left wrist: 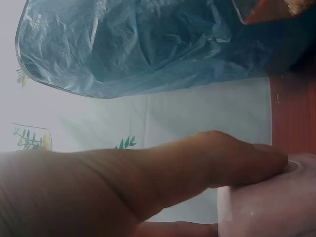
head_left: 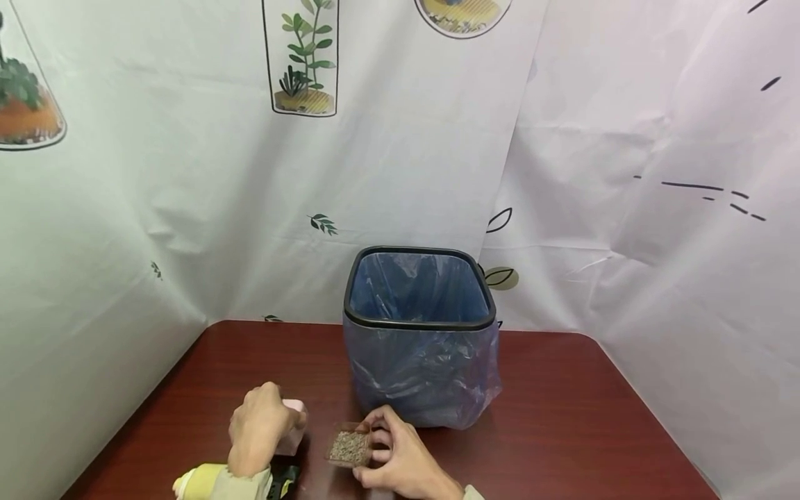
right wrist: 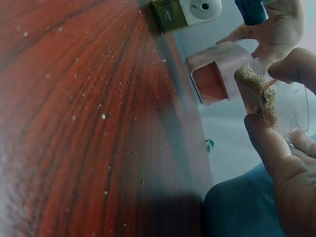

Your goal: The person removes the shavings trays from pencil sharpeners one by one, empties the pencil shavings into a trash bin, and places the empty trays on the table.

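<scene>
Tray [head_left: 345, 427], clear, one; contents, shavings [head_left: 348, 446]. Location: on the person's side of the bin [head_left: 419, 324], off its near left corner, below rim level. Seen from above it is nearly square; no long axis can be told. Key relation: the bin's mouth lies beyond, above and to the right of the tray.

Right hand [head_left: 403, 455]: nearer the bin; pinches the tray between thumb and fingers.

Left hand [head_left: 261, 423]: farther left of the bin; grasps the pink box [head_left: 292, 442], which stands apart from the tray.

Views. Head: alone looks into the bin's mouth, with its blue liner [head_left: 425, 378]. Right wrist: alone shows the box's recess [right wrist: 210, 83], pale specks [right wrist: 103, 116] strewn on the table [right wrist: 64, 148], and the hole in a sharpener [right wrist: 186, 14].
</scene>
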`<move>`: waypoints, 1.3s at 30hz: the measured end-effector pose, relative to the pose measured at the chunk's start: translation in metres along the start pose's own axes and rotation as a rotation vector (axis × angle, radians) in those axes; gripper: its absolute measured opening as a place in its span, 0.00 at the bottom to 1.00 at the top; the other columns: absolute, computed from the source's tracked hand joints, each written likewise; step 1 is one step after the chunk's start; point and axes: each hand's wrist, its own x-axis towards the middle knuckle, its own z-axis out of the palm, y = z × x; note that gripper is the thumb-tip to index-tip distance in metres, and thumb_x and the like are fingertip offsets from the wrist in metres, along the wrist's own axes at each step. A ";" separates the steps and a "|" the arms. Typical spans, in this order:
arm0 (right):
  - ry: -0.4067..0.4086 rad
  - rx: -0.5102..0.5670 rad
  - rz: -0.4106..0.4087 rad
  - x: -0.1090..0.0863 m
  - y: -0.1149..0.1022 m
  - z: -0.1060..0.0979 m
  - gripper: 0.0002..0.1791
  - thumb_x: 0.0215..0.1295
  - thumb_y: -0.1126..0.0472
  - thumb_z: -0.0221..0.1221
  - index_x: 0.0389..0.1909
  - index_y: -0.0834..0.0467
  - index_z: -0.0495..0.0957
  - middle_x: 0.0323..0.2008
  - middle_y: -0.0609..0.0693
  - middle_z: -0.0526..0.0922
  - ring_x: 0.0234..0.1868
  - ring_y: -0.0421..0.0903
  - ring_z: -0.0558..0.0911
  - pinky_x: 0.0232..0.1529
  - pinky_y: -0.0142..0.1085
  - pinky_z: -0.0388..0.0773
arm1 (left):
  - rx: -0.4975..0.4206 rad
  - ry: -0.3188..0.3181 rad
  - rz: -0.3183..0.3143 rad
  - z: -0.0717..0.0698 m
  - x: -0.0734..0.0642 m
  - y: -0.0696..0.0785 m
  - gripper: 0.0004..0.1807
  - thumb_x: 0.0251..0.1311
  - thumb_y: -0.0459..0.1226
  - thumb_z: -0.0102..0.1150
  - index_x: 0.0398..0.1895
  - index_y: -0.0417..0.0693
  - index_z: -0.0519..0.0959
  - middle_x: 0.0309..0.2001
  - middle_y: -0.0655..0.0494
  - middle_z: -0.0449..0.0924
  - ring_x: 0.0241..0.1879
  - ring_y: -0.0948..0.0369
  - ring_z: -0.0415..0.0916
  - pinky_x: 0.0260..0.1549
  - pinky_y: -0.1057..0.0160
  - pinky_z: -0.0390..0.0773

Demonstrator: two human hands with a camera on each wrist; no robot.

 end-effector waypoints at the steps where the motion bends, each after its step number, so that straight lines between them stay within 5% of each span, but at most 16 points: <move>1: 0.000 -0.002 -0.002 -0.001 0.001 0.000 0.29 0.44 0.77 0.64 0.47 0.67 0.60 0.49 0.68 0.70 0.43 0.45 0.80 0.38 0.34 0.79 | 0.003 -0.004 -0.008 0.001 0.000 -0.001 0.22 0.35 0.40 0.69 0.34 0.35 0.77 0.26 0.45 0.75 0.22 0.51 0.71 0.19 0.51 0.70; 15: 0.014 0.048 0.061 -0.008 0.002 0.004 0.32 0.46 0.73 0.65 0.51 0.62 0.61 0.49 0.64 0.71 0.40 0.41 0.79 0.37 0.33 0.79 | 0.006 0.004 -0.051 0.010 0.005 -0.018 0.19 0.37 0.40 0.68 0.31 0.35 0.77 0.25 0.43 0.75 0.24 0.48 0.73 0.20 0.48 0.70; 26: 0.022 0.091 0.181 -0.009 -0.002 0.006 0.31 0.47 0.71 0.65 0.54 0.63 0.65 0.52 0.62 0.69 0.45 0.47 0.80 0.38 0.35 0.79 | 0.007 -0.084 -0.131 0.016 0.009 -0.024 0.19 0.38 0.37 0.68 0.32 0.33 0.75 0.25 0.41 0.73 0.24 0.47 0.72 0.20 0.49 0.70; 33: 0.021 0.043 0.120 0.002 -0.005 -0.002 0.30 0.47 0.72 0.65 0.53 0.65 0.64 0.52 0.65 0.68 0.45 0.48 0.80 0.39 0.38 0.79 | 0.018 -0.020 -0.078 0.012 0.014 -0.020 0.18 0.42 0.38 0.66 0.33 0.32 0.75 0.26 0.41 0.74 0.23 0.48 0.72 0.20 0.50 0.71; 39: 0.022 0.050 0.159 0.010 -0.012 -0.005 0.31 0.46 0.72 0.65 0.53 0.64 0.64 0.51 0.63 0.70 0.43 0.48 0.81 0.39 0.38 0.79 | 0.033 0.043 -0.037 0.008 0.019 -0.016 0.19 0.42 0.39 0.64 0.33 0.32 0.75 0.27 0.40 0.74 0.23 0.48 0.72 0.22 0.49 0.70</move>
